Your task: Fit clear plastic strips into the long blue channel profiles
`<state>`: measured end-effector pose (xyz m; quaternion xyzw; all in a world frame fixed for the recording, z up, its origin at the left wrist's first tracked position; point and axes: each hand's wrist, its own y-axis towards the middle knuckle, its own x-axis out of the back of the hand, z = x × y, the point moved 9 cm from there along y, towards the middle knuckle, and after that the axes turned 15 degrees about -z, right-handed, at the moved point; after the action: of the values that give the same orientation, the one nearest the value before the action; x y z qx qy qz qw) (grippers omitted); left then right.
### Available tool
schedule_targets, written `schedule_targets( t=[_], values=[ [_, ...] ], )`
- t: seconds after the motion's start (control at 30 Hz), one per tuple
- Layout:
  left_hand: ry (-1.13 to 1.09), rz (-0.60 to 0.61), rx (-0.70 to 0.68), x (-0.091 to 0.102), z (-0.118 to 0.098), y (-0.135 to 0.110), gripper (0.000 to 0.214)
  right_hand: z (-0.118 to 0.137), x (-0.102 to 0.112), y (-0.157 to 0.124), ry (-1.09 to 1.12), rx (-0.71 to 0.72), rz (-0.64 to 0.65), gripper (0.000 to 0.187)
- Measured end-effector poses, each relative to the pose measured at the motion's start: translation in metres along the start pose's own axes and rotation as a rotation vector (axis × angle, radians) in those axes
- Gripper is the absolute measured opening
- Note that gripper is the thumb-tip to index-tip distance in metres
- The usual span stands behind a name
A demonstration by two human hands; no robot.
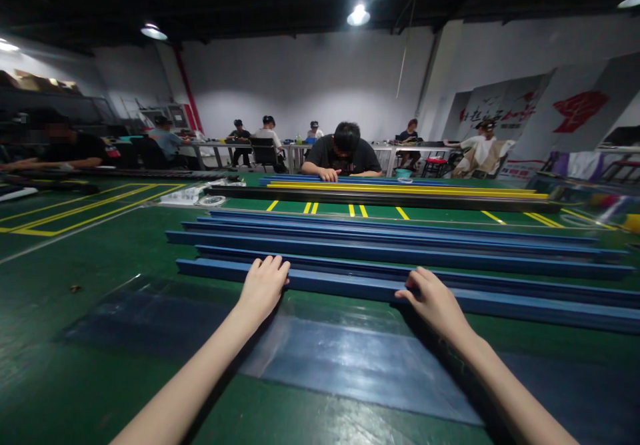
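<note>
A long blue channel-shaped rail [345, 284] lies crosswise in front of me on the green table. My left hand [265, 280] is closed over its near edge, left of the middle, with the thumb mostly hidden. Farther right, my right hand [429, 292] grips the same rail, its fingers curled over the top and its thumb at the near side. Between my forearms a clear, bluish plastic film [345, 358] is spread flat on the table. Just beyond the held rail, more blue rails [380, 248] lie roughly parallel to it.
Farther back lie a yellow rail [400, 188] and a black rail [380, 200], with a co-worker [343, 152] bent over behind them. A small plastic bag [181, 195] sits to their left. Yellow tape lines [100, 198] mark the green table [40, 298]. Several people sit at far tables.
</note>
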<state>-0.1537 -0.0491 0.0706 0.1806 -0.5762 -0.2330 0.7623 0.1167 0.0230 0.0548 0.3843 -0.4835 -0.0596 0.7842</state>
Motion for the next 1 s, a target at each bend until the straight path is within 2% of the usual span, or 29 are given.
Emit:
schedule_targets(
  t=[0.07, 0.17, 0.3, 0.43, 0.6, 0.77, 0.83, 1.0],
  values=[
    [-0.012, -0.022, 0.002, 0.004, -0.011, 0.004, 0.024, 0.005, 0.0, 0.0, -0.021, 0.006, -0.018, 0.018],
    [-0.115, -0.055, -0.058, 0.012, -0.044, 0.014, 0.033, 0.017, -0.004, 0.002, -0.057, 0.021, -0.014, 0.015],
    [-0.264, -0.047, -0.131, 0.015, -0.09, 0.028, 0.024, 0.042, -0.015, 0.006, -0.078, 0.036, -0.015, 0.014],
    [-0.309, -0.005, -0.135, 0.005, -0.109, 0.037, 0.014, 0.066, -0.026, 0.01, -0.089, 0.028, -0.011, 0.011],
    [-0.297, -0.015, -0.139, -0.001, -0.103, 0.038, 0.018, 0.079, -0.032, 0.013, -0.116, 0.024, 0.033, 0.009],
    [-0.258, -0.028, -0.117, -0.003, -0.083, 0.034, 0.019, 0.074, -0.029, 0.012, -0.064, 0.076, 0.104, 0.005],
    [-0.228, -0.031, -0.098, -0.005, -0.07, 0.032, 0.019, 0.061, -0.021, 0.01, -0.095, 0.094, 0.089, 0.006],
    [-0.13, -0.057, -0.034, -0.009, -0.025, 0.022, 0.017, 0.005, 0.001, 0.003, -0.135, 0.068, 0.049, 0.01]
  ],
)
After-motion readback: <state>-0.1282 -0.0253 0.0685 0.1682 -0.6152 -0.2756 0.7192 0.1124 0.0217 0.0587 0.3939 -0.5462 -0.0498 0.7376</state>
